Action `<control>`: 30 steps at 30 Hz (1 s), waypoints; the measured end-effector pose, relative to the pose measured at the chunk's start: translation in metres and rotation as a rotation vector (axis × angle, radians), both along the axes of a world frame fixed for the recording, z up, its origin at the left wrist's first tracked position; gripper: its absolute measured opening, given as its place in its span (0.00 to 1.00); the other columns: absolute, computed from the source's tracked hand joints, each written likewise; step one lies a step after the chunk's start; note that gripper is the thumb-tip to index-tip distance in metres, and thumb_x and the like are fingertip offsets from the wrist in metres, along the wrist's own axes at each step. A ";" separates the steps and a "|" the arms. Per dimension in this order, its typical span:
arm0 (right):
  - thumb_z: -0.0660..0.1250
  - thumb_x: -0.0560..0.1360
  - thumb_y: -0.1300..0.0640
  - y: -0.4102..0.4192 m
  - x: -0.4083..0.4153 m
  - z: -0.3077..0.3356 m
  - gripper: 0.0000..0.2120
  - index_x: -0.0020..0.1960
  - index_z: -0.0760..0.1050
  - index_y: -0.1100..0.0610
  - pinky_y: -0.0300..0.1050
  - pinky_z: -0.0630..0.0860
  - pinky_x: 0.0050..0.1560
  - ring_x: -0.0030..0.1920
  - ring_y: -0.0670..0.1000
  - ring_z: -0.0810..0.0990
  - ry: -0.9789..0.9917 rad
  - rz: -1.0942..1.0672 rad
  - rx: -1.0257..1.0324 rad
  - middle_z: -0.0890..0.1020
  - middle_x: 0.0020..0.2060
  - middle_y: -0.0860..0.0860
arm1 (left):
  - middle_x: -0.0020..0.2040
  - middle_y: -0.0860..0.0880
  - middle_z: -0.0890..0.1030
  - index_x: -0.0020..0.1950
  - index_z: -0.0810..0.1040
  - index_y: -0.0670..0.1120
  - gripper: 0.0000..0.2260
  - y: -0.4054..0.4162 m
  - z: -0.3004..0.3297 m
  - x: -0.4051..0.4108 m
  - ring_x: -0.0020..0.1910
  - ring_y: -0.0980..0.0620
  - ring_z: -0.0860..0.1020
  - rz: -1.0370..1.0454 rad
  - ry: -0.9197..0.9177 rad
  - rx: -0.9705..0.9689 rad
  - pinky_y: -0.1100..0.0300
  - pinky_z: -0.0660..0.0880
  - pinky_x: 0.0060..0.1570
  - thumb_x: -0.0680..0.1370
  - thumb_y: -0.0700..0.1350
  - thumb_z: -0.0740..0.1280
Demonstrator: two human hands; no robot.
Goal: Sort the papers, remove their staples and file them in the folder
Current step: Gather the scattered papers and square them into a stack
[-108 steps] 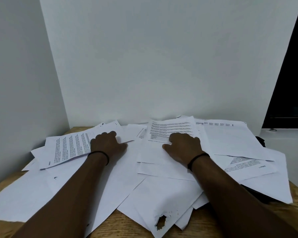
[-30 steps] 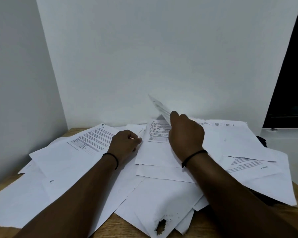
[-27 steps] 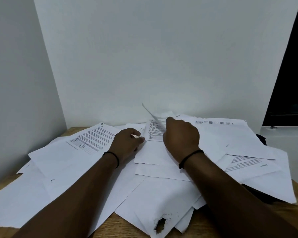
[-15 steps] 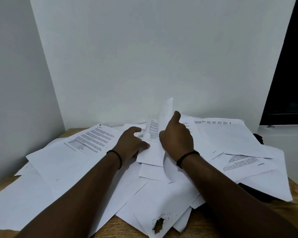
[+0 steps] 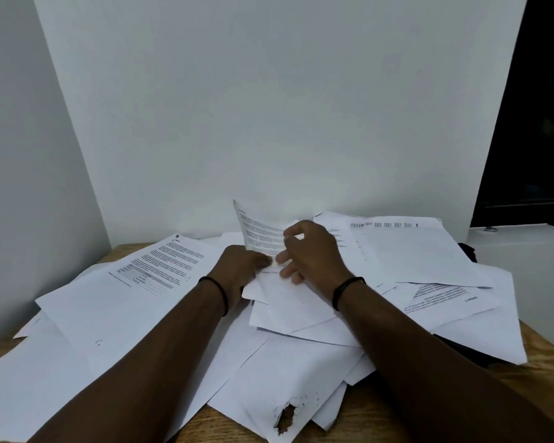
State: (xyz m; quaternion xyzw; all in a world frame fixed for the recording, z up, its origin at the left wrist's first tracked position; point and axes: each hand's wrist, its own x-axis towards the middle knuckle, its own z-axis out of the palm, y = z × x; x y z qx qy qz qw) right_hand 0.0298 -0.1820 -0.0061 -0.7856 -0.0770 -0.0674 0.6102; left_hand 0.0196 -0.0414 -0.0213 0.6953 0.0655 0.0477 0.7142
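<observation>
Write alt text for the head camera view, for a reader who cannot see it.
Both hands meet over a spread of loose white papers on a wooden table: the right hand grips a printed sheet lifted upright, and the left hand pinches its lower edge. A blank white wall stands behind.

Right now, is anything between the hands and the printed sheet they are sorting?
Nothing visible is: the right hand and left hand both already hold the lifted printed sheet at its lower part, above the loose papers. No folder can be clearly identified.
</observation>
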 end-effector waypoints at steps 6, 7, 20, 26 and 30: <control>0.68 0.76 0.48 -0.044 0.023 0.002 0.26 0.67 0.69 0.61 0.51 0.71 0.63 0.66 0.62 0.72 -0.041 -0.448 -0.323 0.77 0.64 0.59 | 0.58 0.42 0.83 0.62 0.79 0.38 0.16 0.023 0.005 0.001 0.56 0.42 0.82 -0.050 -0.035 -0.070 0.48 0.78 0.58 0.75 0.30 0.67; 0.70 0.75 0.44 -0.050 0.027 0.000 0.31 0.68 0.66 0.63 0.53 0.71 0.65 0.67 0.63 0.71 -0.023 -0.483 -0.309 0.75 0.65 0.60 | 0.58 0.43 0.84 0.62 0.80 0.40 0.16 0.027 0.006 -0.002 0.56 0.43 0.83 -0.090 -0.064 -0.110 0.50 0.80 0.56 0.76 0.29 0.66; 0.73 0.75 0.64 -0.061 0.019 0.042 0.14 0.60 0.81 0.61 0.52 0.81 0.57 0.56 0.59 0.84 -0.130 0.140 0.468 0.86 0.53 0.56 | 0.63 0.44 0.81 0.69 0.75 0.39 0.19 0.042 0.079 -0.033 0.62 0.47 0.80 -0.244 -0.326 -0.040 0.57 0.78 0.60 0.78 0.31 0.65; 0.71 0.77 0.62 -0.067 -0.017 0.122 0.11 0.60 0.80 0.58 0.50 0.81 0.57 0.55 0.56 0.84 -0.376 0.186 0.453 0.86 0.53 0.54 | 0.61 0.46 0.83 0.64 0.80 0.42 0.17 0.033 0.141 -0.052 0.60 0.47 0.81 -0.087 -0.555 -0.080 0.55 0.76 0.63 0.75 0.39 0.72; 0.78 0.71 0.56 -0.078 -0.038 0.117 0.18 0.58 0.80 0.60 0.60 0.79 0.61 0.57 0.60 0.83 -0.376 0.187 0.429 0.85 0.54 0.57 | 0.61 0.46 0.83 0.67 0.78 0.42 0.21 0.031 0.134 -0.067 0.60 0.46 0.81 -0.084 -0.552 -0.097 0.56 0.77 0.59 0.74 0.43 0.72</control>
